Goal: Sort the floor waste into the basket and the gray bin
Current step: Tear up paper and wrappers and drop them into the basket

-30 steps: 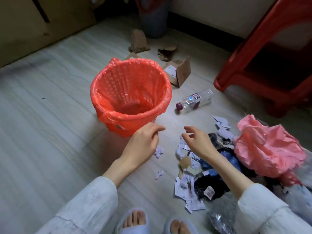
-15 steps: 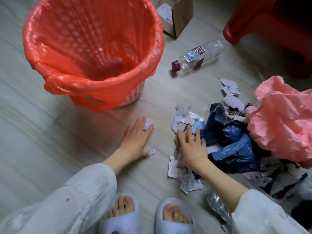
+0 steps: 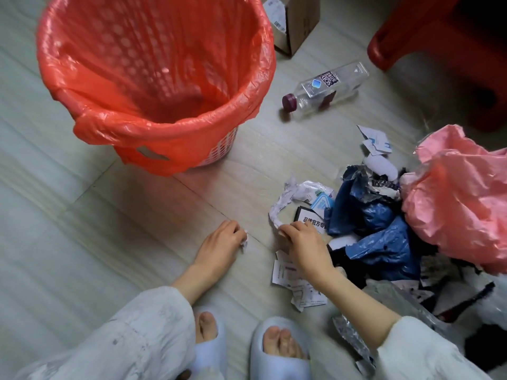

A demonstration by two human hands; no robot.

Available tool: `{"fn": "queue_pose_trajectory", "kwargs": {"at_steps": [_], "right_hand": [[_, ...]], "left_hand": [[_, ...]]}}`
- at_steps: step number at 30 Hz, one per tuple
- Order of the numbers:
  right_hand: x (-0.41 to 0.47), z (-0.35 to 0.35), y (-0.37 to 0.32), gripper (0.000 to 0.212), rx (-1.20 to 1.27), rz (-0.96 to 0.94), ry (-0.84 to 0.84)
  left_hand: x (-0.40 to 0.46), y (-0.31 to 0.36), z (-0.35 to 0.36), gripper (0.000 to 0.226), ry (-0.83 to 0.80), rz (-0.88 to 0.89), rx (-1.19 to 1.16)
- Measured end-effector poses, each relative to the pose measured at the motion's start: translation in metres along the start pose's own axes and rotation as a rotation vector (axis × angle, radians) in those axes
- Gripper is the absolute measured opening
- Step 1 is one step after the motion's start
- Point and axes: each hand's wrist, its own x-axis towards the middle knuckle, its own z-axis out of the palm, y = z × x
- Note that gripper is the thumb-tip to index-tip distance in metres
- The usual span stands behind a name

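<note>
Floor waste, a heap of torn white paper, blue film and pink plastic, lies right of the red-lined mesh basket. Left hand pinches a small white paper scrap; right hand grips a crumpled white paper strip. Risk: light scraps slipping from pinches, or missing the basket rim. Gray bin not visible.

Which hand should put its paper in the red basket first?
Probably the left hand. It already pinches a small white paper scrap and lies on the basket's side. The right hand is still pinching a long crumpled paper strip at the waste pile, farther off.
</note>
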Motion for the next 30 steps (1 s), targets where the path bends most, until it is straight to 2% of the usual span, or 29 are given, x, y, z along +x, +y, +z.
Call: {"fn": "queue_pose_trajectory", "kwargs": {"at_steps": [2, 4, 8, 11, 17, 21, 26, 28, 30], "right_hand": [[0.002, -0.01, -0.005, 0.021, 0.199, 0.057, 0.112], [0.006, -0.028, -0.013, 0.017, 0.31, 0.093, 0.184], [0.008, -0.082, -0.034, 0.029, 0.522, 0.153, 0.276], [0.002, -0.132, -0.052, 0.029, 0.719, 0.178, 0.388], [-0.009, -0.217, -0.098, 0.027, 0.967, -0.016, 0.519], [-0.003, -0.259, -0.141, 0.024, 1.197, -0.113, 0.436], [0.044, -0.285, -0.18, 0.017, 1.318, -0.153, 0.378], [0.068, -0.279, -0.184, 0.017, 1.31, -0.151, 0.343], [0.096, -0.262, -0.184, 0.017, 1.252, -0.075, 0.305]], "left_hand": [[0.0, -0.003, -0.002, 0.029, 0.044, -0.059, -0.077], [0.003, 0.006, -0.018, 0.033, 0.118, -0.08, -0.141], [0.008, 0.032, -0.066, 0.01, 0.326, -0.022, -0.159], [0.009, 0.056, -0.113, 0.011, 0.486, 0.077, -0.171], [-0.003, 0.091, -0.2, 0.02, 0.742, 0.179, -0.134], [0.002, 0.087, -0.242, 0.018, 0.846, 0.106, -0.102], [0.026, 0.061, -0.278, 0.017, 0.876, -0.041, -0.066], [0.037, 0.041, -0.276, 0.019, 0.764, -0.142, -0.027], [0.045, 0.018, -0.266, 0.028, 0.573, -0.242, 0.003]]}}
